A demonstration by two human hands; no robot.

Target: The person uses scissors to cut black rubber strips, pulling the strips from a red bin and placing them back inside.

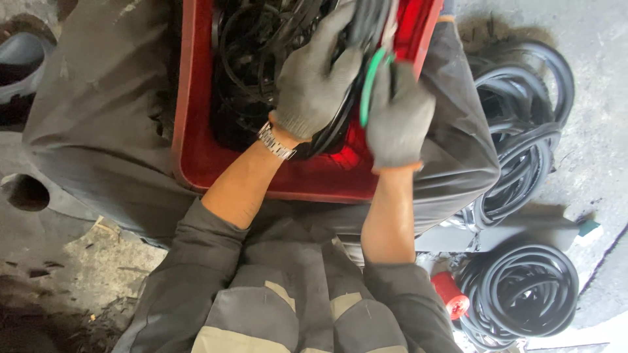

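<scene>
Both gloved hands over red crate (196, 131): left hand (317, 78) clutching black rubber rings (340, 121), right hand (399, 114) gripping green ring (370, 82).

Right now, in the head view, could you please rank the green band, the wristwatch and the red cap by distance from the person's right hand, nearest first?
1. green band: touching the right hand, at its fingers over the red crate.
2. wristwatch: to the left, on the left hand's wrist.
3. red cap: farthest, low on the floor beside the black hose coils.
</scene>
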